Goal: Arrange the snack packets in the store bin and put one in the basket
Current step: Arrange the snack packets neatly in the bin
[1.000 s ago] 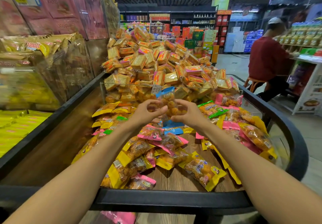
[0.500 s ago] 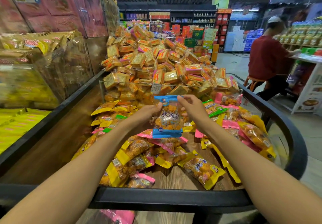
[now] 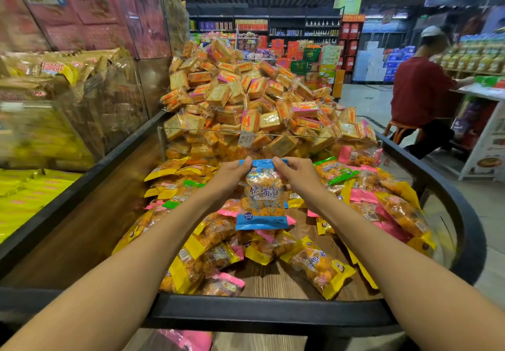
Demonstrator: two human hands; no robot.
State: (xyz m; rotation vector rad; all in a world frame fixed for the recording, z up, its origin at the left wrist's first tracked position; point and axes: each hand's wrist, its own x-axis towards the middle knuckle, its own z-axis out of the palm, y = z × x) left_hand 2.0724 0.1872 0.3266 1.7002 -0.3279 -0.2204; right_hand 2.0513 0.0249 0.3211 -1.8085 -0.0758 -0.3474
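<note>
A blue-edged snack packet [image 3: 263, 200] hangs upright over the bin, its printed front facing me. My left hand [image 3: 231, 177] pinches its top left corner and my right hand [image 3: 296, 175] pinches its top right corner. Below it, several yellow, pink and green snack packets [image 3: 314, 266] lie loosely scattered on the wooden floor of the black-rimmed store bin [image 3: 273, 315]. No basket shows in the head view.
Behind a clear divider [image 3: 273, 143] rises a tall heap of orange cracker packs [image 3: 246, 99]. Clear bins of yellow and pink packs stand at the left [image 3: 54, 110]. A person in a red top [image 3: 420, 96] sits at the right by shelves.
Both hands lifted the blue packet out of the pile and turned it upright, from bunched between the hands to hanging flat by its top edge.
</note>
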